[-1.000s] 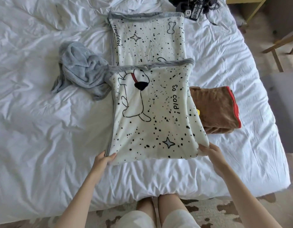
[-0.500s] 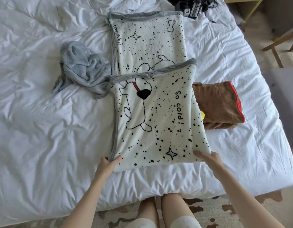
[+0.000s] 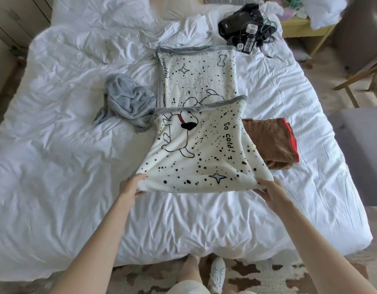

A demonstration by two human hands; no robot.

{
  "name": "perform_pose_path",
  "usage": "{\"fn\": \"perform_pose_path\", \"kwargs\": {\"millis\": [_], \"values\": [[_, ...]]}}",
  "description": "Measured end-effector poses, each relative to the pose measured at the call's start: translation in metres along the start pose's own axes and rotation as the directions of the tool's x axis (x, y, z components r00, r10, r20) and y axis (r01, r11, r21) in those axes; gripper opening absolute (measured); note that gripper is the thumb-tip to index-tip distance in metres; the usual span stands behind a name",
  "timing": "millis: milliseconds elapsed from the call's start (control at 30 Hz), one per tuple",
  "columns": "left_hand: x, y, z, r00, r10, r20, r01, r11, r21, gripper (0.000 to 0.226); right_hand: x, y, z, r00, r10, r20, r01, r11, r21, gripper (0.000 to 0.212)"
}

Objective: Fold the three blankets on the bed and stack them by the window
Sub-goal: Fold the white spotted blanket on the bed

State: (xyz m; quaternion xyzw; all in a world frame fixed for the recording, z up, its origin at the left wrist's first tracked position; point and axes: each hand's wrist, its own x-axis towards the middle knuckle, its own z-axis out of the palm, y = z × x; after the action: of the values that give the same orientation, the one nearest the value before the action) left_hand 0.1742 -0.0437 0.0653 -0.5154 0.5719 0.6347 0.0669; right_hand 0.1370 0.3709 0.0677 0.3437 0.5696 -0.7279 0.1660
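A cream blanket with black spots and a dog drawing lies half folded on the white bed. Its near folded edge is lifted off the sheet. My left hand grips the near left corner, and my right hand grips the near right corner. The far half of the same blanket lies flat beyond the grey-trimmed fold. A crumpled grey blanket sits to the left of it. A folded brown blanket with a red edge lies to the right, partly under the cream one.
A black device with cables and tags lies at the far right of the bed. A yellow-green table and a wooden chair stand right of the bed, with a grey seat nearer. A patterned rug covers the floor.
Both hands have raised the blanket's near folded edge off the bed and pulled it outward. The camera has risen and now takes in more of the room.
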Motion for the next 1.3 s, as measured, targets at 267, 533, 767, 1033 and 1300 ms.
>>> {"fn": "perform_pose_path", "kwargs": {"millis": [267, 533, 767, 1033, 1300], "values": [[-0.020, 0.100, 0.020, 0.992, 0.129, 0.003, -0.125, 0.961, -0.247, 0.033, 0.000, -0.086, 0.041, 0.974, -0.222, 0.045, 0.217, 0.972, 0.089, 0.029], [0.046, 0.217, 0.067, 0.981, 0.168, 0.096, -0.114, 0.903, -0.415, 0.019, 0.059, -0.189, 0.125, 0.946, -0.310, -0.097, 0.324, 0.922, 0.213, 0.049], [0.130, 0.309, 0.129, 0.965, 0.221, 0.141, -0.148, 0.904, -0.402, 0.042, 0.150, -0.264, 0.178, 0.934, -0.326, -0.144, 0.352, 0.907, 0.232, 0.023], [0.221, 0.406, 0.208, 0.965, 0.241, 0.102, -0.184, 0.902, -0.391, 0.032, 0.273, -0.354, 0.242, 0.934, -0.332, -0.129, 0.353, 0.914, 0.202, 0.017], [0.309, 0.508, 0.300, 0.921, 0.347, 0.179, -0.260, 0.887, -0.382, 0.034, 0.409, -0.443, 0.302, 0.930, -0.368, 0.018, 0.355, 0.908, 0.224, 0.030]]}}
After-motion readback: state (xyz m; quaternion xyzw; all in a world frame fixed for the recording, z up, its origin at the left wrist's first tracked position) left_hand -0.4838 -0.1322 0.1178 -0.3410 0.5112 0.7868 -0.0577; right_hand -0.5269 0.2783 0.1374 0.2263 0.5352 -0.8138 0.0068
